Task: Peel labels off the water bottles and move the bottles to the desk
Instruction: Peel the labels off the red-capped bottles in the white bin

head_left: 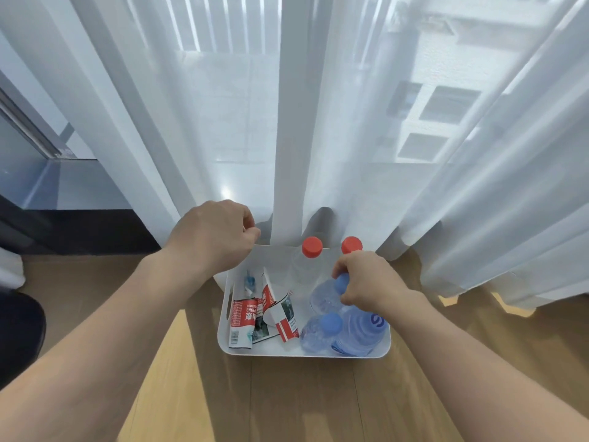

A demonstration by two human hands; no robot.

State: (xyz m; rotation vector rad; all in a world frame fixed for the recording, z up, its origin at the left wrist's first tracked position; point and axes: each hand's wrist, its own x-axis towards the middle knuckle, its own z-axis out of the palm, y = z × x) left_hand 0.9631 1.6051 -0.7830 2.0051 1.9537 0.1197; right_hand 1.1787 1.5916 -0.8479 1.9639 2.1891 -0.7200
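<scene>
A white bin point(306, 354) stands on the wooden floor by the curtain. Inside it are two clear bottles with red caps point(312, 247) at the far side and several blue-capped bottles point(331, 323) at the right. My right hand point(366, 279) grips the neck of one blue-capped bottle point(325, 298). Peeled red-and-white labels point(243, 320) lie in the bin's left half. My left hand point(213, 237) is closed at the bin's far left rim point(274, 247); whether it grips the rim is unclear.
Sheer white curtains point(318, 122) hang right behind the bin. A dark window ledge point(63, 193) runs at the left. A dark rounded object point(22, 327) sits at the left edge. Wooden floor point(302, 403) stretches in front.
</scene>
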